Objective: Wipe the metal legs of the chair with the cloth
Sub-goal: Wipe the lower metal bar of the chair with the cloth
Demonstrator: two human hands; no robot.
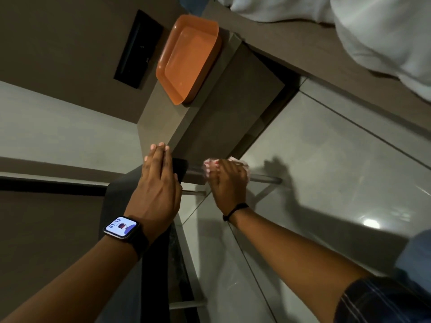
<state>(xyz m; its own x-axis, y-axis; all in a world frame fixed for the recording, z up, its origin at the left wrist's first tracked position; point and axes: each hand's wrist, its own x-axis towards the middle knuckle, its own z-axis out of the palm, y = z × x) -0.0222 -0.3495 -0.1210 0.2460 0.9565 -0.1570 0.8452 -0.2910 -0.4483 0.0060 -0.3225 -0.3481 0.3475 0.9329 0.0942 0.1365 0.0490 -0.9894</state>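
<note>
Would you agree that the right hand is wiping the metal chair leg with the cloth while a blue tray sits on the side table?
Not quite: the head view shows the tray is orange. The right hand does press the cloth onto the metal chair leg.

The metal leg (263, 178) is taken as landmark. Its far end, beyond the right hand (229, 180), is seen uncovered, with open tiled floor (326, 148) around it. Above the leg, the way is closed by a brown cabinet (224, 117). At its near end, the dark seat (179, 169) is covered by the flat left hand (156, 183).
</note>
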